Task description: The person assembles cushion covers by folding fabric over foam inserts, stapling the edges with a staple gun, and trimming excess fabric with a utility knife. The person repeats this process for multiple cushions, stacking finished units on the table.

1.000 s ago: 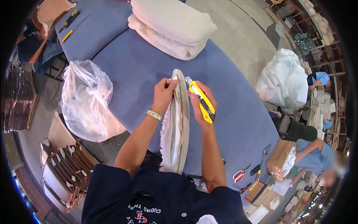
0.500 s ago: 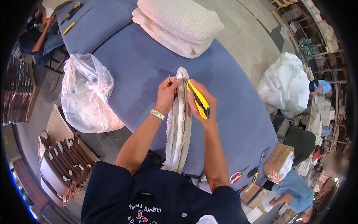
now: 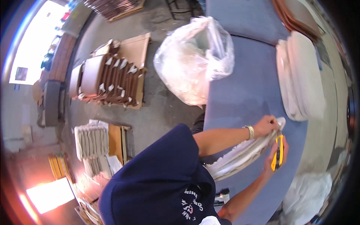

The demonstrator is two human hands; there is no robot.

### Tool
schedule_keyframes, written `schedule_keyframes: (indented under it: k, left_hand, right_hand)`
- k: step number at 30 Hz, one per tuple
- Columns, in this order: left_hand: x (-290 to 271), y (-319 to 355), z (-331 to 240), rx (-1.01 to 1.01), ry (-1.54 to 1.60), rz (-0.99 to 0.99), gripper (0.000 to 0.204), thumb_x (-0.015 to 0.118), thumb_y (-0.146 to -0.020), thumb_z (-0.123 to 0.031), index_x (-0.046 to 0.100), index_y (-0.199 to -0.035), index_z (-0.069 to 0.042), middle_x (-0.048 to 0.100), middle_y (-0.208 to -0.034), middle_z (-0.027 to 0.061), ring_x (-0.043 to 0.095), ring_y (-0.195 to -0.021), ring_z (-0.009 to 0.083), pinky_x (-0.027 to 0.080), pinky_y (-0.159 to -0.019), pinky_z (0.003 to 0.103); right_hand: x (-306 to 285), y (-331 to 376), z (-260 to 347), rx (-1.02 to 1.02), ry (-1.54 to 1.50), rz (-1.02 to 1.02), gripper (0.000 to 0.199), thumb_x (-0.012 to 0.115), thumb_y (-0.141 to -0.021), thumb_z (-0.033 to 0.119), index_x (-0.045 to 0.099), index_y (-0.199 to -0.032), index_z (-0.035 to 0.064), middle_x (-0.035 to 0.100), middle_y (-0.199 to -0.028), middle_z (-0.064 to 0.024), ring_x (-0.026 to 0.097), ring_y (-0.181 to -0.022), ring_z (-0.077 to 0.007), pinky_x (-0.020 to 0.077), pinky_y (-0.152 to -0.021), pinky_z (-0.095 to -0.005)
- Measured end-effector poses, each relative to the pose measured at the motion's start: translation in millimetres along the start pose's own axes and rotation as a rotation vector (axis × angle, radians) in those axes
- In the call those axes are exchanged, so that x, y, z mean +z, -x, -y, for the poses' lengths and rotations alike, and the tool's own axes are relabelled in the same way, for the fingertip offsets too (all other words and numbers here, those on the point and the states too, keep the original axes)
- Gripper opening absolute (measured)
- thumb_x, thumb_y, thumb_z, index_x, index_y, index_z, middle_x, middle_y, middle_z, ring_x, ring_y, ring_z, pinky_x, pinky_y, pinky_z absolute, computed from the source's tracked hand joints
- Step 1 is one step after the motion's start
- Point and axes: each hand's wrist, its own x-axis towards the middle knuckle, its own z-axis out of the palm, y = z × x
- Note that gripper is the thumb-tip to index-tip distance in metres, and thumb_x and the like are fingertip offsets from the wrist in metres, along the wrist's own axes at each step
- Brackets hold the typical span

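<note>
in the head view, at the right and above a blue-topped table (image 3: 243, 97), pinching the far right end of a long padded fabric piece (image 3: 243, 154) between thumb and fingers of the left hand (image 3: 265, 126). clasping a yellow-and-black cutter (image 3: 278, 153) in the right hand (image 3: 269, 160), wrapped around the handle, on the near side of the left hand and just beside the same fabric end. too small to tell whether touching the fabric with the blade. slanting from that end toward the near left, along the fabric, to the dark blue shirt (image 3: 157, 180), with a pale frayed edge at the left and a white band lengthwise. wearing a gold-coloured band (image 3: 250, 132) on the left wrist.

passing to the far right, to a pile of cream cushions (image 3: 300, 78) set on the table, apart from both hands. farther left, to a clear plastic bag (image 3: 187, 67) with pale contents, at the table's left edge. on the grey floor (image 3: 161, 112) at the left, to a row of brown pads (image 3: 112, 80) with white tags, and nearer, to ribbed beige pieces (image 3: 92, 144). at the near right, beyond the table, to a whitish plastic bundle (image 3: 307, 195).
</note>
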Motion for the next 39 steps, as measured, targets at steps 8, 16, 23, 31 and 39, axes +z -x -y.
schedule_keyframes:
  k: [8, 16, 23, 31, 39]
  left_hand:
    - [-14.7, -7.6, 30.6, 0.565, -0.557, -0.015, 0.010, 0.067, -0.096, -0.014, 0.071, -0.099, -0.004, 0.070, -0.099, 0.0072, 0.065, -0.091, 0.0159, 0.055, -0.088, 0.034]
    - [-16.8, 3.3, -30.0, -0.252, 0.337, 0.127, 0.027, 0.070, -0.098, -0.016, 0.052, -0.077, -0.014, 0.048, -0.072, -0.0055, 0.042, -0.063, 0.0065, 0.036, -0.056, 0.026]
    - [-16.0, 2.8, -26.4, -0.315, 0.444, 0.164, 0.029, 0.072, -0.096, -0.015, 0.052, -0.076, -0.014, 0.049, -0.068, -0.0051, 0.044, -0.062, 0.0071, 0.037, -0.057, 0.025]
    - [-17.8, 4.0, -27.4, -0.313, 0.416, 0.196, 0.028, 0.072, -0.096, -0.016, 0.052, -0.076, -0.014, 0.048, -0.068, -0.0053, 0.043, -0.063, 0.0069, 0.036, -0.058, 0.025]
    - [-20.9, 0.8, -25.7, -0.320, 0.385, 0.188, 0.027, 0.073, -0.096, -0.017, 0.053, -0.078, -0.014, 0.049, -0.068, -0.0048, 0.044, -0.062, 0.0073, 0.037, -0.058, 0.025]
  right_hand:
    - [1.6, 4.0, -2.1, -0.081, 0.064, -0.007, 0.031, 0.068, -0.095, 0.012, 0.067, -0.125, 0.0014, 0.074, -0.113, -0.0138, 0.071, -0.101, -0.0207, 0.0552, -0.090, -0.0335]
    - [-10.0, 19.6, 29.7, 0.177, 0.019, 0.040, 0.033, 0.067, -0.093, 0.007, 0.066, -0.126, 0.0024, 0.073, -0.102, -0.0105, 0.067, -0.087, -0.0121, 0.0535, -0.082, -0.0259]
    - [2.1, 1.7, 13.1, -0.014, 0.014, -0.128, 0.039, 0.068, -0.092, 0.006, 0.065, -0.131, 0.0018, 0.074, -0.113, -0.0117, 0.070, -0.096, -0.0152, 0.0550, -0.086, -0.0281]
    - [14.1, -15.0, 0.1, -0.116, 0.089, -0.124, 0.036, 0.069, -0.092, 0.010, 0.065, -0.127, 0.0033, 0.071, -0.102, -0.0135, 0.071, -0.084, -0.0251, 0.0552, -0.077, -0.0316]
    - [2.9, -10.6, 14.2, 0.051, 0.108, -0.031, 0.032, 0.070, -0.090, 0.009, 0.067, -0.122, 0.0071, 0.073, -0.096, -0.0094, 0.071, -0.078, -0.0200, 0.0552, -0.073, -0.0300]
